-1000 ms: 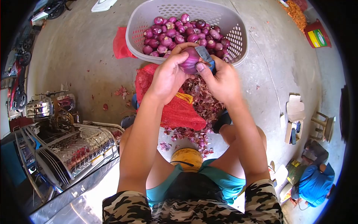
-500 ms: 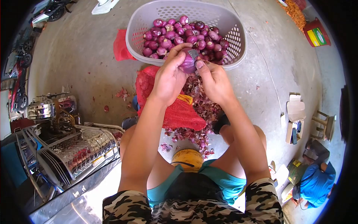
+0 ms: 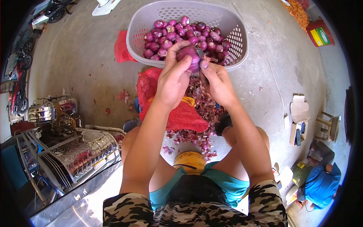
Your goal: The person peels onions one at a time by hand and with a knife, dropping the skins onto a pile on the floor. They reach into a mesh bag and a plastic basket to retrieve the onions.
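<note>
My left hand (image 3: 172, 83) is wrapped round a red onion (image 3: 188, 59), just in front of the basket's near rim. Closed beside it, my right hand (image 3: 220, 84) grips a small knife (image 3: 199, 52), whose short grey blade meets the onion's right side. A bit of loose skin shows by the right thumb; the knife's handle is hidden in the fingers. Beyond my hands, a grey plastic basket (image 3: 138, 56) holds many red onions (image 3: 171, 36). Below lie a red mesh sack (image 3: 185, 118) and a heap of onion skins (image 3: 206, 99).
Chrome metalwork of a vehicle (image 3: 87, 151) stands at the left. On the right are an open cardboard box (image 3: 300, 113), a wooden stool (image 3: 325, 126) and a person in a blue shirt (image 3: 321, 185). A red bucket (image 3: 320, 33) sits at the far right.
The onion has been turned in my left hand, and the blade now shows clearly at its right side. My right thumb has shifted slightly, with loose skin beside it.
</note>
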A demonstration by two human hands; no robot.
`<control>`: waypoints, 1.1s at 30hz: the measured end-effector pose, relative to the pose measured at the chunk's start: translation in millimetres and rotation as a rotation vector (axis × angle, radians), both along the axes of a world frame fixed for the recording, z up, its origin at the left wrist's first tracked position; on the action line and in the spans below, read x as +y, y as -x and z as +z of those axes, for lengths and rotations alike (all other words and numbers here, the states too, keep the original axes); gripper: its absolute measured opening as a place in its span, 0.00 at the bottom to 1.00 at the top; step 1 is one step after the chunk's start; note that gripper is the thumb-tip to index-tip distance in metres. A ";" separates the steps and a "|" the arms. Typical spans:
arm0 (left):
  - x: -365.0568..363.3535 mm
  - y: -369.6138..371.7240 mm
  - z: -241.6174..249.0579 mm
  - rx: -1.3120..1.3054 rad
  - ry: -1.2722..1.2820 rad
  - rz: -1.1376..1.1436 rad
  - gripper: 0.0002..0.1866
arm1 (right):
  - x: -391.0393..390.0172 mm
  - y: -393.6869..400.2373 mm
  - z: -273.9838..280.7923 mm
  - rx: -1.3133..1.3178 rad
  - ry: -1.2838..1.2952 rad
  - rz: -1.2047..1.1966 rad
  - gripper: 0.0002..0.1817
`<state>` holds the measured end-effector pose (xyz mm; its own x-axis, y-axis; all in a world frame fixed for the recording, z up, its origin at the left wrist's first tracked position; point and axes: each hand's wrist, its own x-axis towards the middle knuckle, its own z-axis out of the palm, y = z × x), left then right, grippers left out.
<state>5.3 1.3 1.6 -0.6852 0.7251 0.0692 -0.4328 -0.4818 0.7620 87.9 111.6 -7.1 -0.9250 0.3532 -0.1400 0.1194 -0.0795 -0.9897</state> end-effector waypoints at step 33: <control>-0.1 4.4 6.7 0.077 -0.004 0.176 0.33 | -7.9 -0.8 7.2 0.139 0.446 -0.009 0.30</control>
